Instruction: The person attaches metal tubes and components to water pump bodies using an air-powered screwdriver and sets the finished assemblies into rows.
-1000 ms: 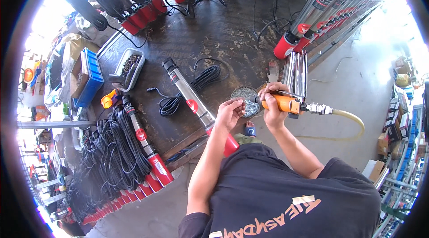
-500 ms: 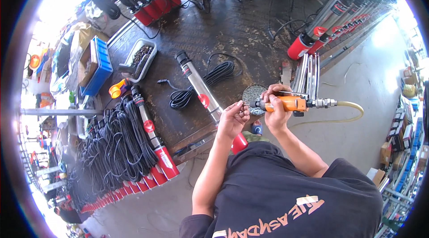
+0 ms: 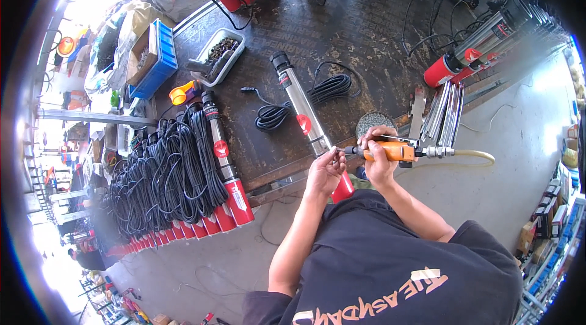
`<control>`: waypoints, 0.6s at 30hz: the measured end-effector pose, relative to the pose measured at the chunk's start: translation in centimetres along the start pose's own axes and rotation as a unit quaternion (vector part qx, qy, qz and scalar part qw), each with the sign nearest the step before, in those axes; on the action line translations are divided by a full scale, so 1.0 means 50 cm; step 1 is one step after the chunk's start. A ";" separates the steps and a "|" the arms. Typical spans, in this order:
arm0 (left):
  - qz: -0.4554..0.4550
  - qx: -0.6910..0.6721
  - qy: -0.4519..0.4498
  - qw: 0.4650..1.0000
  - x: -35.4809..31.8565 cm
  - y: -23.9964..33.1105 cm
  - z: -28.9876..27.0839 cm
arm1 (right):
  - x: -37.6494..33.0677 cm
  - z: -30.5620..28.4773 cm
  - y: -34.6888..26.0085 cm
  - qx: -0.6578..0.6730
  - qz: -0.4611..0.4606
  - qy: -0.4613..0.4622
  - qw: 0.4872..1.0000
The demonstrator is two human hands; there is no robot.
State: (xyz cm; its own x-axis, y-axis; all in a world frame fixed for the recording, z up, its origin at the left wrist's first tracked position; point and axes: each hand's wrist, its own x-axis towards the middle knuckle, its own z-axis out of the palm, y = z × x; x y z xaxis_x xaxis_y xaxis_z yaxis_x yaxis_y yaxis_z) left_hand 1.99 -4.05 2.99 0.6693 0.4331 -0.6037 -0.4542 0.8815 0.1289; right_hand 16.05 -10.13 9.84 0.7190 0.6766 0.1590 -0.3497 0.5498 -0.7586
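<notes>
My right hand (image 3: pixel 377 155) grips an orange air screwdriver (image 3: pixel 395 151) with a hose (image 3: pixel 473 154) trailing right. Its tip points left at the lower part of a long steel pump (image 3: pixel 300 109) with a red end, lying on the dark workbench (image 3: pixel 342 25). Fingers of my left hand (image 3: pixel 325 170) pinch at the tool's tip beside the pump body; what they hold is too small to tell. A coiled black cable (image 3: pixel 305 96) lies across the pump.
A round grey dish (image 3: pixel 375 123) sits just behind my right hand. Steel strips (image 3: pixel 442 116) lie to the right. More pumps with black cable bundles (image 3: pixel 171 172) line the left. A tray of parts (image 3: pixel 218 54) and a blue crate (image 3: pixel 160 56) stand at the back left.
Both hands have moved down from the grey dish toward the pump's lower end. The tool now points at the pump, and my left hand has come to its tip.
</notes>
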 end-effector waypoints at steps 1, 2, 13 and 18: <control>0.007 0.014 0.004 1.000 -0.004 0.002 0.004 | 0.001 -0.001 0.003 0.005 0.003 0.000 1.000; 0.013 0.028 0.008 1.000 -0.008 0.003 0.008 | 0.001 -0.001 0.006 0.010 0.006 0.000 1.000; -0.020 0.012 0.075 0.997 -0.007 -0.002 0.010 | -0.011 -0.011 0.013 -0.024 0.024 -0.003 0.999; -0.028 -0.021 0.189 0.981 0.023 -0.004 -0.003 | -0.035 -0.035 0.061 -0.114 0.021 -0.091 0.989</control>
State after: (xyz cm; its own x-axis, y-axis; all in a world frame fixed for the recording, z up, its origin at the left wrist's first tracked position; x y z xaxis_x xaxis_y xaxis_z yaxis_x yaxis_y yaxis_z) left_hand 2.76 -3.76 2.14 0.4311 0.2771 -0.8587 -0.4517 0.8901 0.0605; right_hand 14.78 -10.50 6.14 0.5802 0.7843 0.2196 -0.2171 0.4088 -0.8864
